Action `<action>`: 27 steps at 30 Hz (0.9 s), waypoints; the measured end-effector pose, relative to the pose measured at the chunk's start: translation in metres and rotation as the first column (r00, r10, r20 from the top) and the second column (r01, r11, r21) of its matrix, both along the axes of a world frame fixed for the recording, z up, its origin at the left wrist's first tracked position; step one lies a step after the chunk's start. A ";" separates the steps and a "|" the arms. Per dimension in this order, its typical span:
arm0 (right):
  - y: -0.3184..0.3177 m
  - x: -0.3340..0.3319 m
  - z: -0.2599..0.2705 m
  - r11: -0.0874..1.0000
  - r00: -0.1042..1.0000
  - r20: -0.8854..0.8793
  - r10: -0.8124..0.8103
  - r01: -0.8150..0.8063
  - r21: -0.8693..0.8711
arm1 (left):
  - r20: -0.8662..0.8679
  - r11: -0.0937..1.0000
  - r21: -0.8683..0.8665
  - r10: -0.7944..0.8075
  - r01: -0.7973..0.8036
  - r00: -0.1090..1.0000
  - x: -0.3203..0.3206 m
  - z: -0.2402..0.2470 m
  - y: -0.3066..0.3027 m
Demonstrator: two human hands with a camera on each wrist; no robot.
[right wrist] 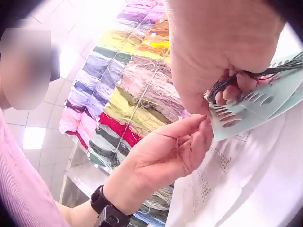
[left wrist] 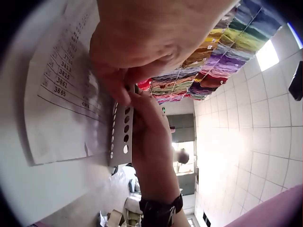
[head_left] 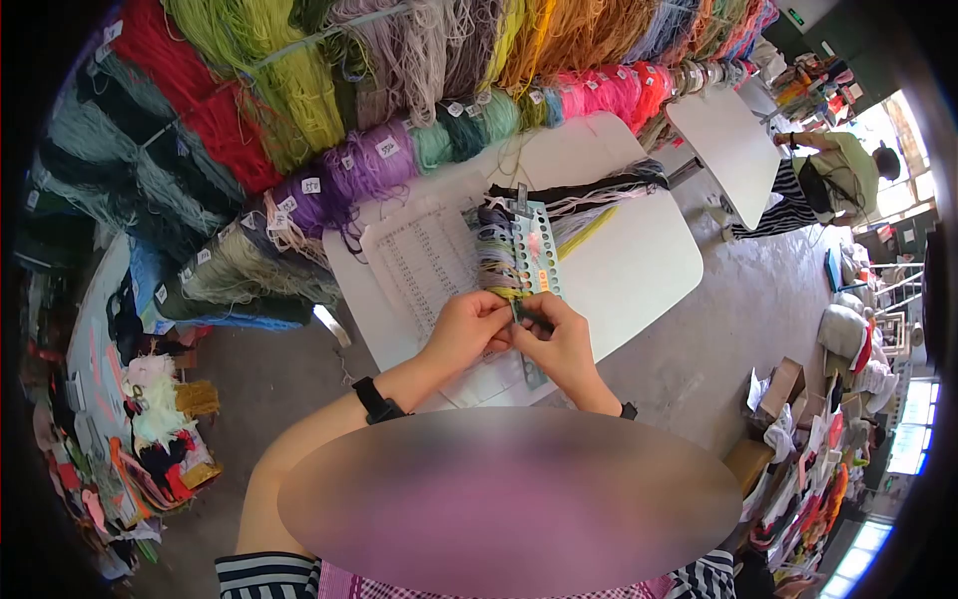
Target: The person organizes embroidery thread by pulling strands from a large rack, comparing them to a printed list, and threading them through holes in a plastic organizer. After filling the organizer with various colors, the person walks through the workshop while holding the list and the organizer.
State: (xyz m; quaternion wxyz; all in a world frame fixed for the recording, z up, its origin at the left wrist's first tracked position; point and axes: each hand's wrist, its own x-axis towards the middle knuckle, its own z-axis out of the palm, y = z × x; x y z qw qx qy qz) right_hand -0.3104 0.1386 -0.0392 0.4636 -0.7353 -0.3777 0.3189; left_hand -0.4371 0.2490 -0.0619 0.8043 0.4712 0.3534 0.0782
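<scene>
A pale green floss card [head_left: 537,250] with punched holes along its edges lies on the table, skeins of thread [head_left: 496,250] looped through its left side. At the card's left edge, my left hand [head_left: 467,327] pinches its rim, thumb and fingertips close together. My right hand [head_left: 559,344] meets it there, thumb and forefinger touching the left fingertips. Curled in the right fingers is a dark grey-green strand bundle [right wrist: 272,72], running across the card in the right wrist view. Fingers hide the hole being worked.
A printed number sheet [head_left: 414,255] lies left of the card on the white table [head_left: 639,260]. Black, white and yellow threads [head_left: 599,195] trail behind the card. Labelled skeins [head_left: 369,160] hang along the far side. Another person [head_left: 838,180] stands at a second table [head_left: 723,150].
</scene>
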 end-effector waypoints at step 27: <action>0.004 0.009 0.000 0.960 0.989 -0.028 0.143 -0.146 -0.241 | 0.053 0.973 0.228 0.023 -0.035 0.998 -0.107 0.050 0.061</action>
